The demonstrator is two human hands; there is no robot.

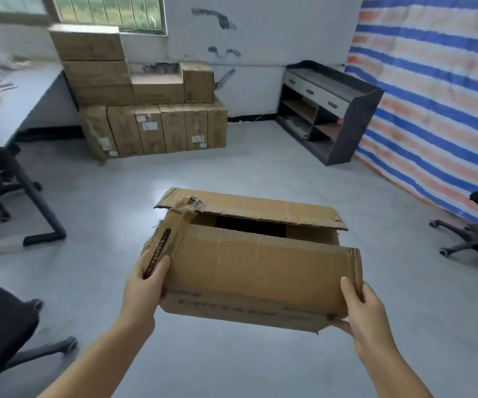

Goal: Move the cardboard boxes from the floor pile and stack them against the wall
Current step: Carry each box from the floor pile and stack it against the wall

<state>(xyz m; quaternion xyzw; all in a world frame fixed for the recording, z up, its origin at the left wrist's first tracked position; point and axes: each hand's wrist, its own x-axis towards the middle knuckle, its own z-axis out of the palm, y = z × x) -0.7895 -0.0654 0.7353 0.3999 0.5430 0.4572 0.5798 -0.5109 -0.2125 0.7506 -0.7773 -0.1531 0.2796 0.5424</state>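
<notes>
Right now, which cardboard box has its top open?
The carried box, held by the left hand and right hand; its flaps gape. The stacked boxes by the wall look closed.

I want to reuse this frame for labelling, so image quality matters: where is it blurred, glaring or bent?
Head view: the carried box and both hands, left and right, are fairly sharp; the stacked boxes by the wall and the table at the left edge are smeared; a pale glare patch lies on the floor; wide-angle bending curves the striped tarp and the window frame.
</notes>
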